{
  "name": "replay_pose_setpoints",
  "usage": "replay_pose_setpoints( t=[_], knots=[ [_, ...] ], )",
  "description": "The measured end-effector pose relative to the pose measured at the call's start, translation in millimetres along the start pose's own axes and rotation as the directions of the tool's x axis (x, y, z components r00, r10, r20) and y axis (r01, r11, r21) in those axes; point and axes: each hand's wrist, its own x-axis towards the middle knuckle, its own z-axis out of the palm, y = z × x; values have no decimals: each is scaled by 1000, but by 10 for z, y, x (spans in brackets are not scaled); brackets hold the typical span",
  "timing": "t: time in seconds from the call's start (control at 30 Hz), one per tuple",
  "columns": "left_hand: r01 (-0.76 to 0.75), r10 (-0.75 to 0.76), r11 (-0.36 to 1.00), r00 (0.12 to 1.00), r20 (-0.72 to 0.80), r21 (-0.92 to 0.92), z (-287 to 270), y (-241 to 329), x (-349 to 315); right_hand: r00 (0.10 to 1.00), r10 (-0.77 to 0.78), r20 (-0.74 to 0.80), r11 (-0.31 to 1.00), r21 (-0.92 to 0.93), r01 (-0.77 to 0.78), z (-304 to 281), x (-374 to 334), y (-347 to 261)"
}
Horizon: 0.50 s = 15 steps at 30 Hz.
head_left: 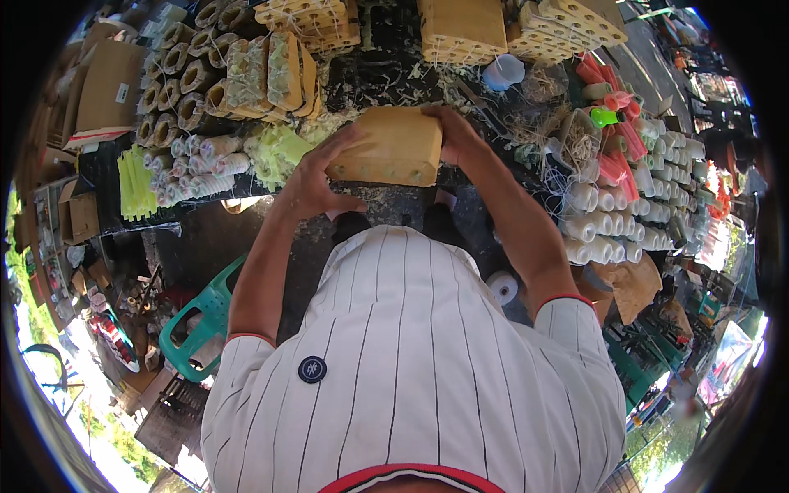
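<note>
We look down on a dark worktop (108, 172) that spans the upper part of the view, strewn around its middle with pale shavings and scraps. Below it we see the person's white pinstriped shirt (403, 353), and at its left a green plastic chair (212, 300) stands near the worktop's edge. A cardboard box (108, 90) sits at the far left.

On the right of the worktop we find many white cylinders (612, 222) lying in rows, with pink-red bundles (612, 168) beside them. To the left we see brown hollow tubes (197, 78), stacked with their open ends toward us. Tan pieces pierced with round holes (567, 29) lie at the upper right.

At the near edge of the worktop, in the middle, we see the tan block (390, 146), a row of small marks along its near face. The left grip (316, 177) holds its left end, fingers on top and thumb standing apart below; the right grip (456, 135) is closed around its far right corner.

Smaller, we notice yellow-green sticks (136, 185) at the left, a white spool (503, 287) below the worktop, a pale cup (503, 72) beyond the right grip, and a dark round badge (312, 370) on the shirt.
</note>
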Motion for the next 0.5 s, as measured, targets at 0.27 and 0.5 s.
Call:
replay_pose_setpoints(
  t=[0.27, 0.5],
  knots=[
    [-74, -52, 930, 944, -327, -360, 311, -246, 158, 962, 204, 180, 899, 354, -257, -191, -32, 992],
    [10, -34, 997, 944, -329, -74, 332, -44, 72, 1000, 10, -28, 955, 297, -1, 144, -195, 816]
  ],
)
